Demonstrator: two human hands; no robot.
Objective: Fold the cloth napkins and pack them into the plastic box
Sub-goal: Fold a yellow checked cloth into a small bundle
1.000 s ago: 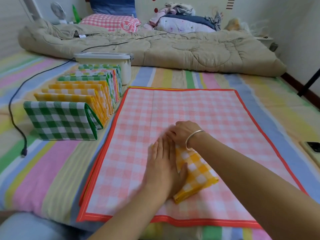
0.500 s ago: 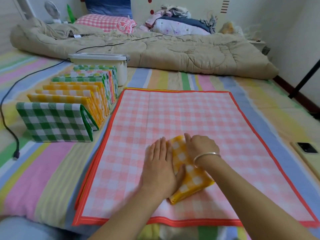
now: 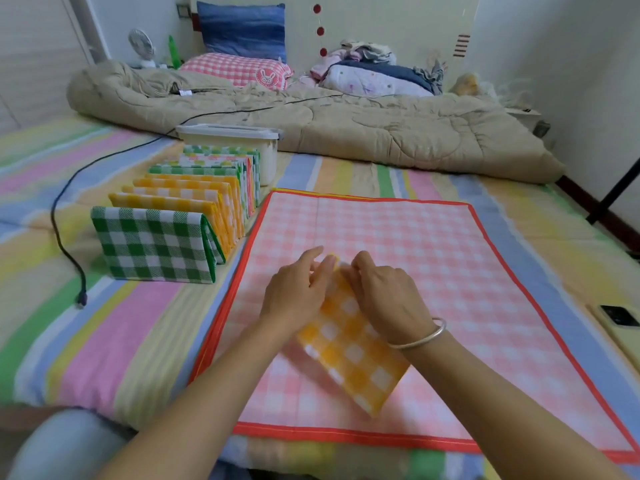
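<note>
- Both forearms reach forward over the pink checked cloth (image 3: 450,258) spread on the bed (image 3: 104,323), and the hands meet side by side, knuckles up.
- The left hand (image 3: 298,292) has its fingers bent round the far left edge of the folded yellow checked napkin (image 3: 353,355). The right hand (image 3: 384,299), with a bracelet (image 3: 427,336) on its wrist, curls its fingers down over the far right edge.
- The napkin lies slantwise on the pink cloth, its near end toward the person.
- One yellow napkin is in hand. To the left, a row of folded napkins (image 3: 152,245) stands on edge: one green in front, three yellow behind, and those beyond overlap too much to count.
- One lidded plastic box (image 3: 235,150) sits behind the row.
</note>
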